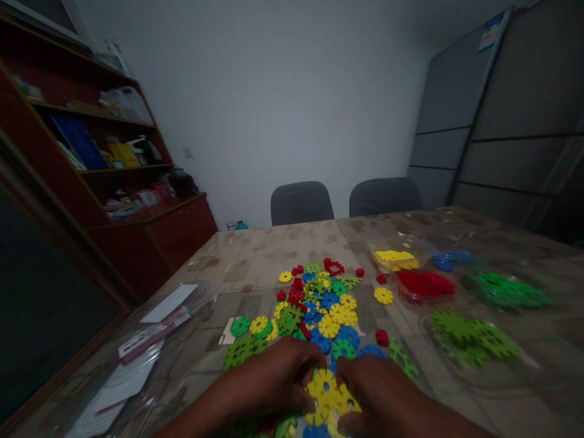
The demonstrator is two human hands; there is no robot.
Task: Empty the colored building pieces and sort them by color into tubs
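At the near edge of the table, my left hand [278, 376] and my right hand [378, 384] close in from either side on a cluster of yellow notched plastic discs [326, 395]. Both hands have curled fingers, with thumbs against the yellow discs; some fingertips are hidden. Just beyond my hands spreads a loose pile of interlocking pieces: blue discs [349, 336], a green disc [343, 348], yellow discs [329, 325], red blocks [296, 291] and light green square lattices [290, 319]. More light green and blue pieces lie partly hidden below my hands.
Right of the pile, clear plastic containers hold yellow pieces [396, 260], blue pieces [449, 260], red pieces [425, 284], green pieces [513, 289] and light green pieces [472, 334]. White cards [170, 303] and clear plastic packaging lie on the left. Two grey chairs [302, 202] stand behind the patterned table [255, 249].
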